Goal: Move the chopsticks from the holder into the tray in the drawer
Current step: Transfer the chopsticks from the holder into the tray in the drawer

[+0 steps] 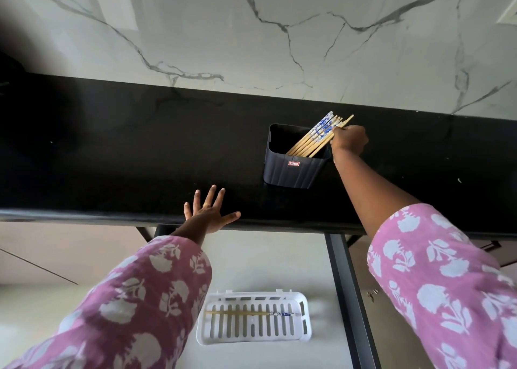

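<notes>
Black counter (140,145): right hand (349,140) fingers pinch holder's chopsticks (316,136); left hand (208,215) splayed.

Chopsticks (313,139) lean right inside the holder (293,170) on the surface (112,150); nearer, below, the tray (254,338) lies in the drawer (251,262).

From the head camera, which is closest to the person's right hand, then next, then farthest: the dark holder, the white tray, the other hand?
From the right hand:
1. Dark holder, right beside it on the counter.
2. Left hand, spread flat at the counter's front edge.
3. White tray, down in the drawer.
</notes>
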